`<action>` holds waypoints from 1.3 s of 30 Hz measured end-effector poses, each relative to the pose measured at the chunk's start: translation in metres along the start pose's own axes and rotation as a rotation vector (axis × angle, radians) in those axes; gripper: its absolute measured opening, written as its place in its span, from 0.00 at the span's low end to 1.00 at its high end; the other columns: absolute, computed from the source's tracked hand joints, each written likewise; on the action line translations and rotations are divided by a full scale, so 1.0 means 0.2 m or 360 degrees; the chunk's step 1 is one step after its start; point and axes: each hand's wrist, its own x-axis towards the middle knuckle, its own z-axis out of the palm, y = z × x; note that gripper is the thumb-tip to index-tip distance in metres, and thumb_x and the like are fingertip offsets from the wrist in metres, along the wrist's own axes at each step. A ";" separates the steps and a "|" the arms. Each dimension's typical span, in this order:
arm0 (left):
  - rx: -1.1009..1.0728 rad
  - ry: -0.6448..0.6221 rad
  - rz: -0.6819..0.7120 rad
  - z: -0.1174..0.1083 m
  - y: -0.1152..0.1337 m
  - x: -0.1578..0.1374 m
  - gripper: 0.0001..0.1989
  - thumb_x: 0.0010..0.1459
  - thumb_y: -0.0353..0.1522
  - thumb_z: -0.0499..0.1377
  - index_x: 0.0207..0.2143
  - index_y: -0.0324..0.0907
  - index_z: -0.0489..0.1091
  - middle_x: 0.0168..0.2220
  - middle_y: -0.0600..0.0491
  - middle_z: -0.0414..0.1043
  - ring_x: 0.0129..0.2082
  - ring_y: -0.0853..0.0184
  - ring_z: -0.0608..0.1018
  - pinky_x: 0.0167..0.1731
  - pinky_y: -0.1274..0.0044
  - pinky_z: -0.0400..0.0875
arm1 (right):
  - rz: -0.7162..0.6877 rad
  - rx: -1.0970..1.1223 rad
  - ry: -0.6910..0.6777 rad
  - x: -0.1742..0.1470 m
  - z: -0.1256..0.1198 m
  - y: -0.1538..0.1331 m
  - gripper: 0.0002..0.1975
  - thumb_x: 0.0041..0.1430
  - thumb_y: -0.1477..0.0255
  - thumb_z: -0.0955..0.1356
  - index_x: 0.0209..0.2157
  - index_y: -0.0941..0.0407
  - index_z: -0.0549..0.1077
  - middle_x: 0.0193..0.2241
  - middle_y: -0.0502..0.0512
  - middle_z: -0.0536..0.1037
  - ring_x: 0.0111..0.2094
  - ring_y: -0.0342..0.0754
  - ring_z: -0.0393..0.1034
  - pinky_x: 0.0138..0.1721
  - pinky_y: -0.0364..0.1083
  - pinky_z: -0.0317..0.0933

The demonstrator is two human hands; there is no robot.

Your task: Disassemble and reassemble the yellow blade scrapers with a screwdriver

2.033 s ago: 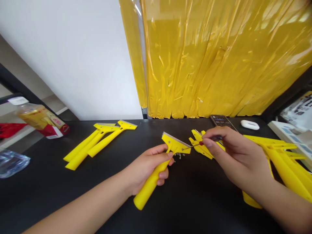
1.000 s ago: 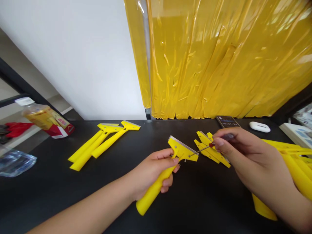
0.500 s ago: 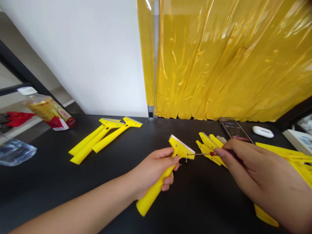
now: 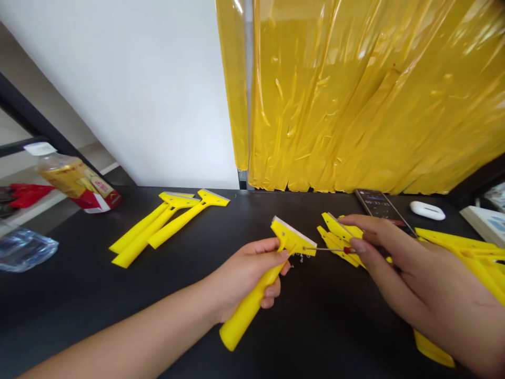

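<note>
One yellow scraper (image 4: 249,315) sits gripped in the left hand (image 4: 249,273); at three o'clock, the right hand (image 4: 410,281) pinches a screwdriver (image 4: 349,250)

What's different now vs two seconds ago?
The right hand has lowered the handle end of the screwdriver, so its shaft runs nearly level in view instead of slanting up. The timer on the phone ticked on. Nothing taken or let go: the left hand still holds the yellow scraper. Three other scrapers stayed put.
</note>
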 end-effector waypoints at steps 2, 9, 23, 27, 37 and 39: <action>0.0009 0.0008 0.0008 0.00 0.00 0.00 0.09 0.67 0.36 0.65 0.38 0.42 0.68 0.35 0.57 0.68 0.17 0.80 0.64 0.16 0.83 0.60 | 0.0054 0.0015 -0.0005 -0.01 0.00 0.00 0.17 0.77 0.61 0.63 0.61 0.49 0.67 0.49 0.55 0.84 0.41 0.50 0.84 0.37 0.46 0.74; 0.0026 -0.0028 0.0023 0.00 0.01 -0.01 0.10 0.67 0.36 0.66 0.38 0.42 0.68 0.36 0.57 0.66 0.19 0.79 0.66 0.19 0.82 0.60 | 0.0079 0.0044 -0.0009 -0.01 0.01 -0.03 0.14 0.77 0.61 0.63 0.57 0.49 0.69 0.47 0.56 0.83 0.42 0.52 0.84 0.36 0.47 0.74; -0.0006 -0.0053 -0.0121 0.04 0.04 -0.07 0.09 0.71 0.38 0.62 0.43 0.46 0.66 0.38 0.59 0.64 0.20 0.80 0.61 0.16 0.85 0.58 | 0.0206 0.0129 -0.0022 -0.01 -0.01 0.01 0.13 0.76 0.59 0.64 0.55 0.47 0.72 0.42 0.52 0.85 0.37 0.51 0.83 0.33 0.46 0.73; -0.0056 -0.0073 -0.0190 0.03 0.03 -0.06 0.10 0.70 0.38 0.63 0.43 0.47 0.64 0.36 0.59 0.63 0.20 0.80 0.60 0.15 0.85 0.55 | 0.0199 0.0130 0.0001 -0.01 -0.01 0.01 0.14 0.75 0.60 0.64 0.56 0.47 0.71 0.44 0.54 0.85 0.39 0.52 0.84 0.35 0.47 0.74; -0.0100 -0.0067 -0.0253 0.01 0.02 -0.03 0.14 0.67 0.39 0.66 0.44 0.48 0.63 0.35 0.60 0.64 0.19 0.79 0.61 0.16 0.84 0.55 | 0.0233 0.0168 -0.0141 -0.02 -0.01 0.01 0.13 0.75 0.60 0.64 0.54 0.48 0.72 0.43 0.55 0.85 0.38 0.54 0.83 0.30 0.47 0.73; -0.0106 -0.0065 -0.0259 0.00 0.02 -0.03 0.14 0.67 0.39 0.66 0.46 0.49 0.63 0.35 0.60 0.64 0.19 0.79 0.61 0.16 0.84 0.55 | 0.0244 0.0204 -0.0106 -0.02 -0.01 0.01 0.13 0.75 0.60 0.64 0.54 0.48 0.71 0.44 0.55 0.84 0.40 0.53 0.84 0.34 0.47 0.75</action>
